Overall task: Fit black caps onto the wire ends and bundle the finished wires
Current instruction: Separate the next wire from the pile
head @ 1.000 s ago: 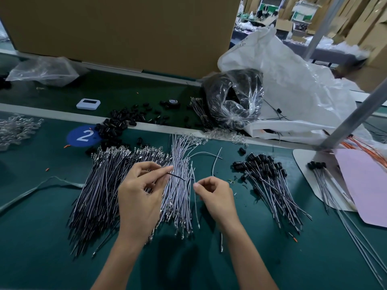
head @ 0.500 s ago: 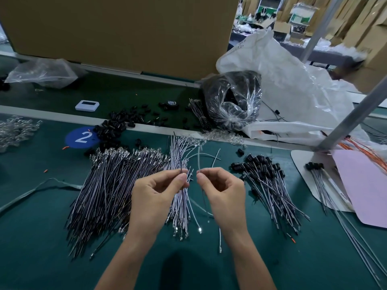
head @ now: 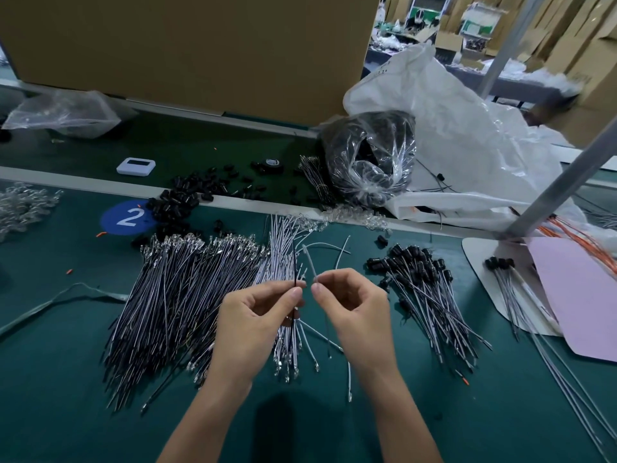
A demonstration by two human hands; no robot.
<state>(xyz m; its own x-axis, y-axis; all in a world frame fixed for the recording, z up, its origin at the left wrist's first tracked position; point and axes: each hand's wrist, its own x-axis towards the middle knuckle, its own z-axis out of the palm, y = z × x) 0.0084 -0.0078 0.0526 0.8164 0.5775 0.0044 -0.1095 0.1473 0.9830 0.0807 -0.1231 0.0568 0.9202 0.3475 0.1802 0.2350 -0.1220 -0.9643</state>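
L hand (head: 257, 315) pinches a thin dark wire (head: 294, 259) between thumb and forefinger, other fingers curled, wire standing up from the pinch. R hand (head: 354, 312) pinches a pale wire (head: 310, 264) the same way, tilted slightly left. The two pinches are just beside each other above the bench (head: 66, 379), and the wires are close but not touching. I see no cap in either hand. The loose caps (head: 178, 203) sit at the back by the blue "2", well apart from the hands, behind the uncapped pile (head: 180, 295). Risks, imo: both hands are full, so fetching a cap means freeing one, and a wire could drop back into the pile and get lost among lookalikes. Reaching over the pile could snag the metal terminals and drag wires out. The wires are thin and pinched low, so pushing one into a cap could buckle it instead of seating it, or seat only one of the pair. The capped pile (head: 430, 295) lies just right of the R hand, so a stray uncapped wire could end up there and get bundled. Can't tell terminal orientation at this res.
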